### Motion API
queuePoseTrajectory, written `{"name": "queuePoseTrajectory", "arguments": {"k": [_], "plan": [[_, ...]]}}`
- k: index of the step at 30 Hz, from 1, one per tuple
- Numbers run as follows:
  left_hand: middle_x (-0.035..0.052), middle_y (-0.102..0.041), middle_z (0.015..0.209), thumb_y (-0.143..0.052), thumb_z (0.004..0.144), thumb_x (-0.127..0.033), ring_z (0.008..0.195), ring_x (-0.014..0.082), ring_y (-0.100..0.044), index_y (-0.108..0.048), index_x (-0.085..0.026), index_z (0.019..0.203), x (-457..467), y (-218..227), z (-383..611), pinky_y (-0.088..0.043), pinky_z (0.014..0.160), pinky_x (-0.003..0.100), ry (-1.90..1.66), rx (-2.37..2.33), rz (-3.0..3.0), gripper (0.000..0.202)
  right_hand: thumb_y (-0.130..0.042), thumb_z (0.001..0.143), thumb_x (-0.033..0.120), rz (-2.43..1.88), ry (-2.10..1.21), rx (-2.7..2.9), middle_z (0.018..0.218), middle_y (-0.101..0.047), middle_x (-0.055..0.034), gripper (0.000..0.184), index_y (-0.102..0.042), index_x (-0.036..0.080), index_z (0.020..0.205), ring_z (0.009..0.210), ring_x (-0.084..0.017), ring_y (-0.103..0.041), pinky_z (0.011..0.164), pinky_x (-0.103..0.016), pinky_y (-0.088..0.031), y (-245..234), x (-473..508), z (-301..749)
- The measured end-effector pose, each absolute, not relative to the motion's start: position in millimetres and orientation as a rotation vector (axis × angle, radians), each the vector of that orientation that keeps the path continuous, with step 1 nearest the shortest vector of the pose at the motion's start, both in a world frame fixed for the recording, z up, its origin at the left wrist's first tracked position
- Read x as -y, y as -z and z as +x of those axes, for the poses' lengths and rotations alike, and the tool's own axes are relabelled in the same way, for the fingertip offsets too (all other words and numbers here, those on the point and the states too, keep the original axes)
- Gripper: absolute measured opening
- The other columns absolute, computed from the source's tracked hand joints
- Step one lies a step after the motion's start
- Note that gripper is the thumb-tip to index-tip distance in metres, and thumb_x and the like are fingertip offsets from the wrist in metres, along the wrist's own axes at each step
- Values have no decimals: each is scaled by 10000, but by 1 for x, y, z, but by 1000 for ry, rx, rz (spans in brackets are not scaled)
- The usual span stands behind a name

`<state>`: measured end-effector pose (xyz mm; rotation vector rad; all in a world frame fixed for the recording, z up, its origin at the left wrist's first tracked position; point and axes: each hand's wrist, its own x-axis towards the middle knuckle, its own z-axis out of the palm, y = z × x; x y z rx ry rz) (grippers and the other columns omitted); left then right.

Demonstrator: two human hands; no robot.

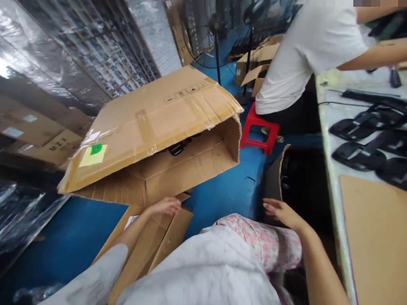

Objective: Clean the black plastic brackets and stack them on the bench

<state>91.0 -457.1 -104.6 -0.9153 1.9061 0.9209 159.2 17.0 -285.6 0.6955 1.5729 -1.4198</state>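
Observation:
A large cardboard box (152, 127) lies tipped on its side on the blue floor, its open mouth facing right, with black parts (178, 148) visible inside. My left hand (165, 206) rests on the box's lower flap (159, 237), fingers curled over its edge. My right hand (281, 210) hovers open and holds nothing, beside a dark bin of black parts (302, 182). My lap, in white and floral cloth, fills the bottom of the view.
A co-worker in a white shirt (305, 51) sits on a red stool (259, 131) ahead. A workbench (330, 140) at right carries black plastic parts (359, 154) and a cardboard sheet (375, 237). More cartons (38, 135) and wrapped racks stand left.

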Motion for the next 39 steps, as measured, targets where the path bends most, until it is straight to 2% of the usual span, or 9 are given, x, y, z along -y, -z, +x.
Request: {"name": "queuePoseTrajectory", "arguments": {"k": [3,8,11,14,16,19,25,34,39], "plan": [[98,-729,1102,-816,806,-508,959,221,-717,-670,-182,1132,469,120,31,-568,837,340,-932,-2025,-948,483,-731,851,425,781,1584,-1462,1071,-813,-133,437,-752,155,1194,878,-262,-793,778,-369,-610,287,38,157],[143,-644,1394,-938,534,-610,1112,304,-679,-658,-282,1257,455,75,-60,-581,869,397,-1271,-1980,-696,842,-730,855,420,906,1815,-1271,1122,-806,-131,401,-769,174,1169,898,-263,-800,801,-359,-611,279,99,167],[189,-712,1184,-868,284,-843,770,263,-660,-746,-224,1121,416,41,-82,-547,593,370,-1484,-1956,-533,1048,-716,848,432,1068,1852,-1226,1115,-802,-129,399,-769,183,1155,893,-262,-799,780,-351,-613,279,95,183],[98,-650,728,-697,521,-909,528,158,-504,-724,-176,813,365,29,-99,-383,429,298,-1785,-2290,-505,790,-726,810,409,1208,1832,-1198,1067,-803,-125,369,-773,180,1097,838,-257,-796,713,-336,-610,283,81,200],[32,-523,559,-597,756,-717,438,117,-398,-597,-187,634,335,32,-116,-285,393,260,-1929,-2385,-522,544,-733,784,404,1259,1819,-1178,1039,-801,-121,356,-773,181,1058,820,-259,-792,671,-326,-602,285,74,207],[9,-492,521,-448,844,-447,387,92,-301,-498,-192,612,302,45,-147,-195,379,242,-2109,-2290,-639,348,-732,762,418,1284,1820,-1152,1026,-793,-113,359,-765,186,1034,816,-252,-785,672,-321,-596,286,73,212],[57,-700,686,-267,980,-328,395,80,-378,-554,-169,831,250,102,-181,-279,429,232,-2373,-2196,-760,361,-720,725,492,1256,1858,-1126,1001,-767,-106,431,-749,185,1027,755,-237,-756,628,-322,-576,282,91,210],[104,-739,1031,-596,850,-741,545,99,-563,-636,-211,988,234,133,-163,-396,492,233,-2193,-2302,-400,548,-705,765,512,1087,1925,-1135,1002,-775,-105,473,-741,183,1102,910,-301,-746,751,-390,-588,277,145,195],[107,-692,1222,-891,674,-480,890,174,-703,-609,-238,1271,281,143,-144,-536,730,260,-1437,-2440,-173,703,-803,745,469,854,1924,-978,1328,-718,-150,698,-644,206,1373,1273,-382,-652,901,-435,-585,271,198,177]]}}
